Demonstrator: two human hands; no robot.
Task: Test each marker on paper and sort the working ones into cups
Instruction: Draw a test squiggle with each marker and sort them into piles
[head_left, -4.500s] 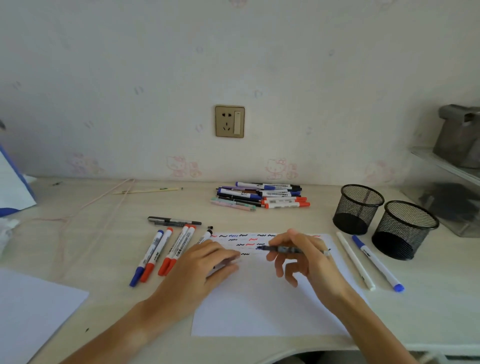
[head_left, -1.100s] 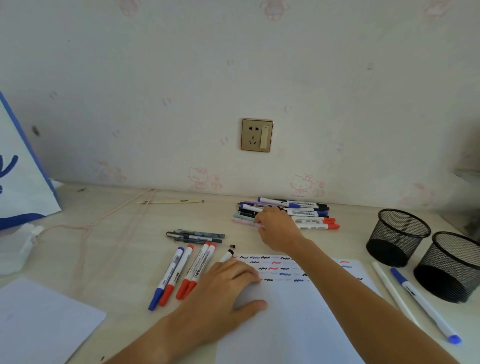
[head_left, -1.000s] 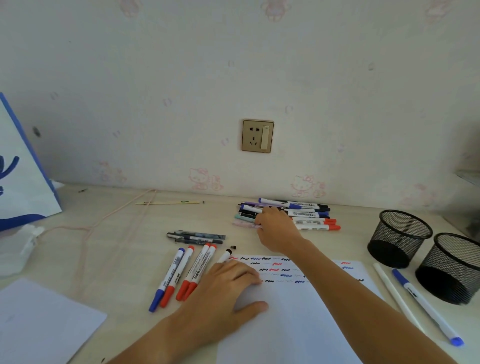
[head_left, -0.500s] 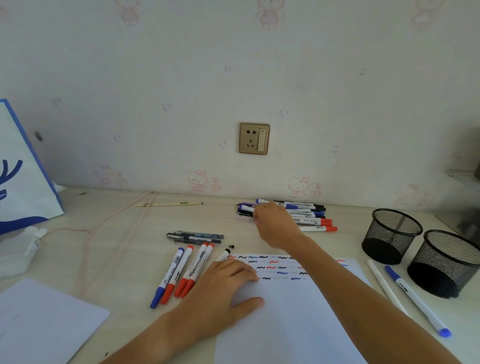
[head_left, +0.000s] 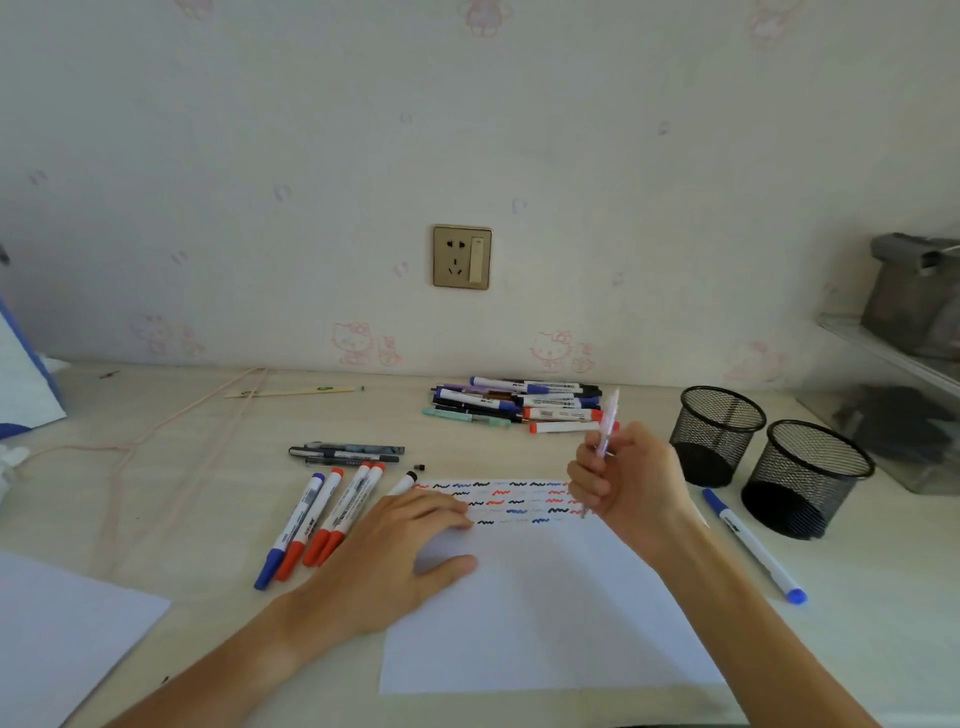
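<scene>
With the right hand (head_left: 631, 480) gripping a pale pink pen (head_left: 607, 431) upright at centre right, it should tip down onto bare white paper (head_left: 545, 613) below the squiggles while the flat left hand (head_left: 400, 551) pins the sheet.

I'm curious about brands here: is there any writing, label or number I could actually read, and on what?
No text can be read.
Markers in the pile: printed labels, too blurred.
Markers beside the left hand: dark print, too small.
Blue marker: small mark, illegible.
Paper: only squiggles.

Pen (head_left: 609, 415) middle hidden in right hand (head_left: 631, 480); blurred.
</scene>
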